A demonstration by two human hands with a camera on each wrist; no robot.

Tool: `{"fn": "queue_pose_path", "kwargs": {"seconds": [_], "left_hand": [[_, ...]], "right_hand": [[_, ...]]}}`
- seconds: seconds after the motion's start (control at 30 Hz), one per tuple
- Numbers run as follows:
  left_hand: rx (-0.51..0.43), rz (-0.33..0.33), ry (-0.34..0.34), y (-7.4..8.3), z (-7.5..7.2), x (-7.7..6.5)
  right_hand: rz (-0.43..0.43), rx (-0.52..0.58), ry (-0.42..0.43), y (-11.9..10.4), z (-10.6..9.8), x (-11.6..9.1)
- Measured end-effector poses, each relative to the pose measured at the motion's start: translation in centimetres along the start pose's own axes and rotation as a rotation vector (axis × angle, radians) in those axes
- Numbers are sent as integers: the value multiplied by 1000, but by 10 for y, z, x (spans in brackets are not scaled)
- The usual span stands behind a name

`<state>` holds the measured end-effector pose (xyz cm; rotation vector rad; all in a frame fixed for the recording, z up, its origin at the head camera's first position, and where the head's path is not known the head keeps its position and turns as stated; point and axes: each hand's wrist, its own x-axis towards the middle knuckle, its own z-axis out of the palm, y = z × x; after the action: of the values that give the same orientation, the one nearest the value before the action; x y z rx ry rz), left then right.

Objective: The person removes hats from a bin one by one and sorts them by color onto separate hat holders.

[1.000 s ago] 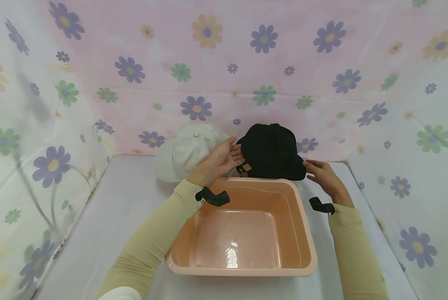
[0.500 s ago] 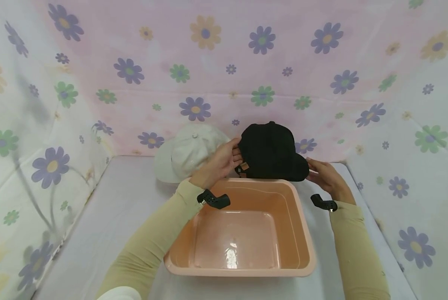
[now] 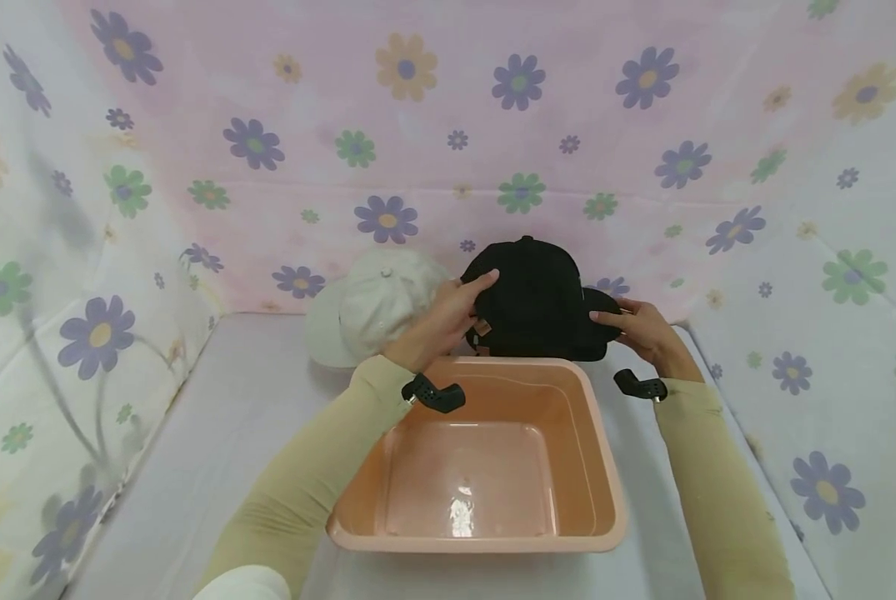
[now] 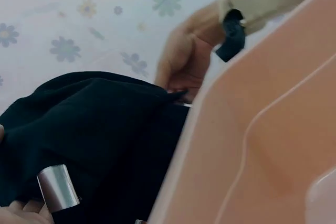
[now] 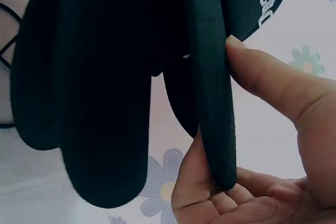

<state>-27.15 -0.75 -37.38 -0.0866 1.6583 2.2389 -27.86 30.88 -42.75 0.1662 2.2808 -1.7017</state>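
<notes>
Black baseball caps [image 3: 530, 292] stand behind the basin; several dark brims [image 5: 107, 145] hang side by side in the right wrist view, so more than one cap is there. My left hand [image 3: 440, 321] grips the back of the black cap at its left side, thumb on the crown, fingers by the strap with its metal clasp [image 4: 58, 187]. On the other side my right hand [image 3: 646, 333] pinches one brim [image 5: 215, 103] between thumb and fingers. White lettering [image 5: 266, 9] shows on that cap's front. A white cap [image 3: 387, 300] sits left of the black ones, partly behind my left hand.
A peach plastic basin [image 3: 478, 547] stands in front of the caps, under my left forearm, with nothing inside. Flower-print cloth [image 3: 417, 117] walls the back and both sides of the white table [image 3: 245, 383].
My left thumb has come onto the black crown and the right thumb onto a brim. That brim now stands slightly apart from the brim below, and the crown has shifted a little up and left.
</notes>
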Motion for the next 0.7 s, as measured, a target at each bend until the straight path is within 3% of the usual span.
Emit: {"fn": "queue_pose_path", "kwargs": {"seconds": [0.17,0.37,0.53,0.7], "left_hand": [[82,19,40,-11,0,-2],[127,65,42,-24,1,-5],[253,52,101,-32,3,-6],[286,12,134,-36,4,-8]], "right_hand": [[23,19,14,-3,-1,2],[31,27,-7,0,2,2],[35,6,-22,6,3,4],[69,22,-56,18,5,9]]}}
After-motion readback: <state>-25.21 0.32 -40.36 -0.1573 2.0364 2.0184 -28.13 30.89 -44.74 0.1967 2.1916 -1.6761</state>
